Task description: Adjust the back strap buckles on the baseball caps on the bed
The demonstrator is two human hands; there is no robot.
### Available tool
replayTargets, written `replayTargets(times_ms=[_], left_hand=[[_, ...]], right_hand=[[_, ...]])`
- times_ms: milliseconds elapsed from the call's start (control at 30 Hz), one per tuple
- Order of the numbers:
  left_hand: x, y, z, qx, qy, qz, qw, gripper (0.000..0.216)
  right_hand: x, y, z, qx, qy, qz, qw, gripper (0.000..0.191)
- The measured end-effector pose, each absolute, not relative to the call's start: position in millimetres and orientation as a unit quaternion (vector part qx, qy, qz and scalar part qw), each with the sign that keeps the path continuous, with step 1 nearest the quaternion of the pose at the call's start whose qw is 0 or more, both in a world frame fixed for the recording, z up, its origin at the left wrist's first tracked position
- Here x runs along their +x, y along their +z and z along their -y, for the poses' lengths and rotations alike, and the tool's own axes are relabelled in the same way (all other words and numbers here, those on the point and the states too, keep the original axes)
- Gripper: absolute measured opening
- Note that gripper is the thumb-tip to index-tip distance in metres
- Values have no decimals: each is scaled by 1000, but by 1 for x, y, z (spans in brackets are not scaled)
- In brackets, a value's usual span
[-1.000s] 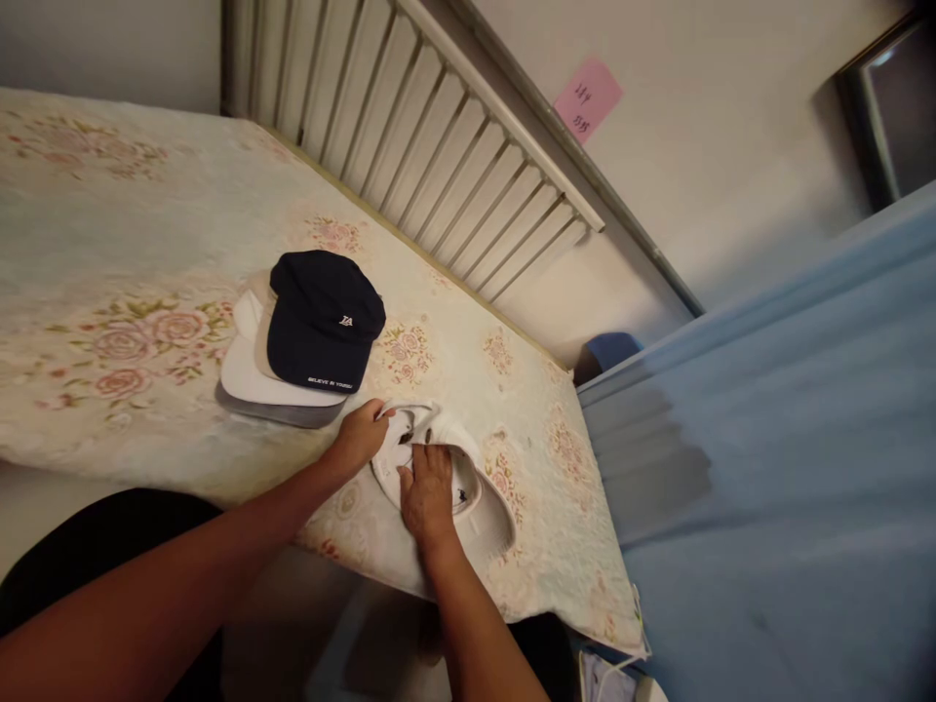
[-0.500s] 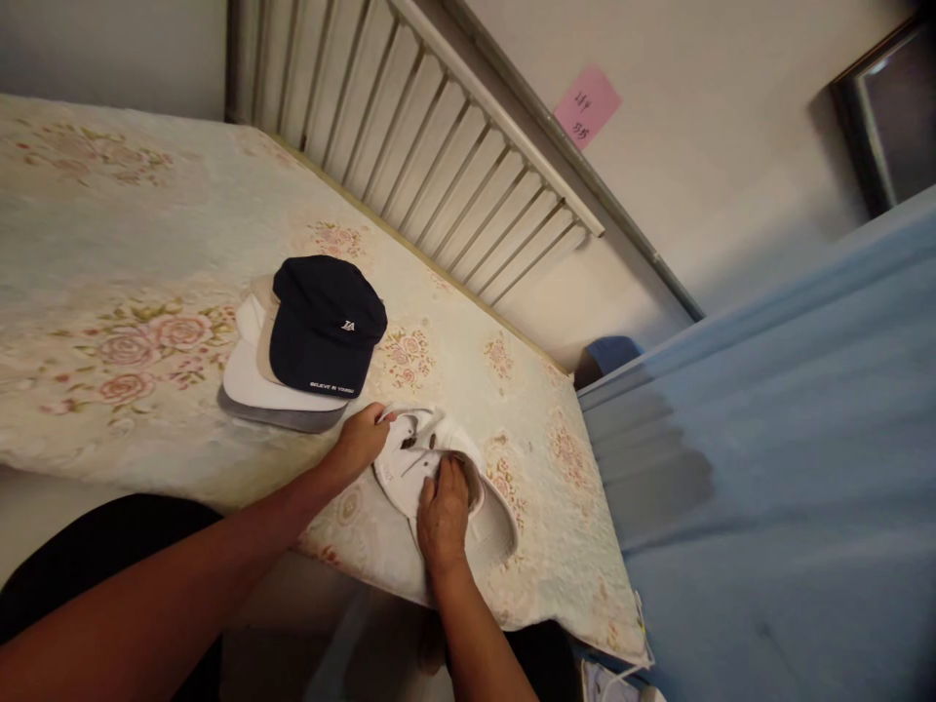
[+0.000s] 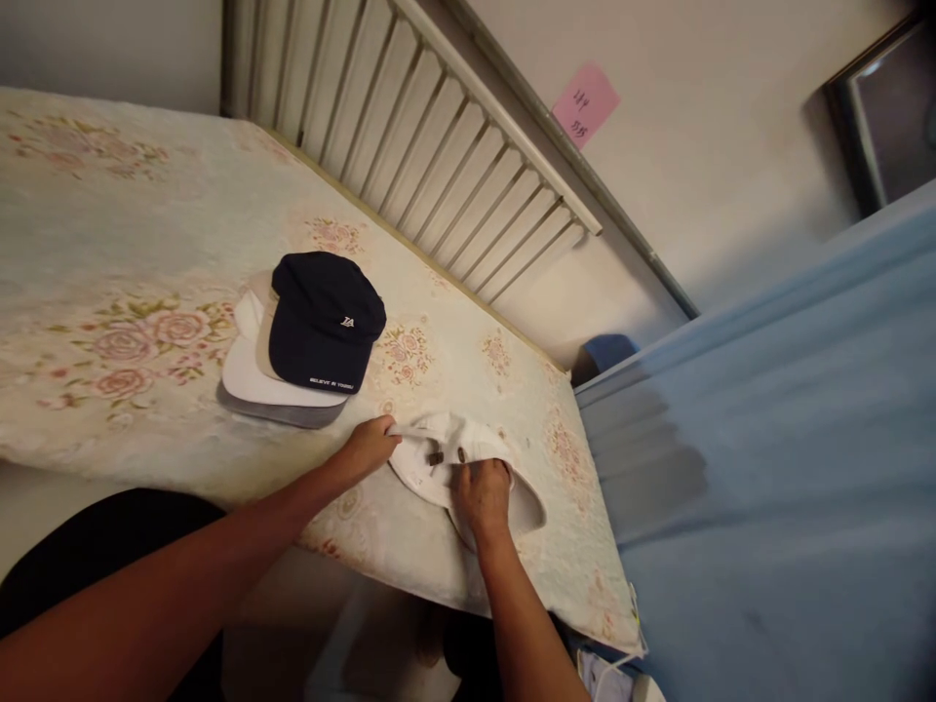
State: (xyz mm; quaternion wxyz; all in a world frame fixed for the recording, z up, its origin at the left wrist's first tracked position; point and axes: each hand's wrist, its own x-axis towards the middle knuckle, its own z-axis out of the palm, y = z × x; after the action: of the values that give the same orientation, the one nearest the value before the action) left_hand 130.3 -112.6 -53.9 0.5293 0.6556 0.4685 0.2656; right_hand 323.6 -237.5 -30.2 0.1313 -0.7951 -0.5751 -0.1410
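A white baseball cap lies upside down near the table's front edge, its inside facing up and its brim to the right. My left hand is closed on a pale strap or edge at the cap's left end, holding it taut. My right hand is at the inner rim beside the brim, fingers curled onto the cap; their tips are hidden. To the left sits a stack of caps, with a navy cap on top, a beige one under it, then a white cap and a grey brim lowest.
A flowered cloth covers the table. A cream radiator runs along the back wall below a pink note. Blue fabric hangs at the right, with a dark blue object by the far corner. A cord hangs at the right front corner.
Both hands and the white cap have shifted to the right. My right fingers, earlier lying inside the crown, are now curled at its rim. A strap or edge stretches from my left hand.
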Motion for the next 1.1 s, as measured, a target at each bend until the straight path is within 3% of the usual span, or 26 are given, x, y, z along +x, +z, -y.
replayTargets(times_ms=[100, 367, 567, 700, 800, 1100], left_hand=[[129, -47, 119, 665, 272, -437, 540, 4], [127, -43, 118, 610, 381, -364, 592, 19], [130, -51, 115, 585, 386, -353, 619, 20], [130, -51, 115, 582, 385, -343, 630, 18], [129, -48, 114, 578, 382, -348, 631, 18], [128, -41, 115, 540, 393, -358, 653, 21]], right_hand=[[326, -39, 238, -782, -138, 590, 148, 31], [312, -94, 242, -760, -89, 629, 140, 43], [311, -82, 239, -745, -70, 636, 187, 42], [300, -69, 228, -734, -62, 645, 204, 28], [290, -66, 218, -732, -57, 651, 195, 22], [283, -77, 214, -708, -64, 691, 132, 31]])
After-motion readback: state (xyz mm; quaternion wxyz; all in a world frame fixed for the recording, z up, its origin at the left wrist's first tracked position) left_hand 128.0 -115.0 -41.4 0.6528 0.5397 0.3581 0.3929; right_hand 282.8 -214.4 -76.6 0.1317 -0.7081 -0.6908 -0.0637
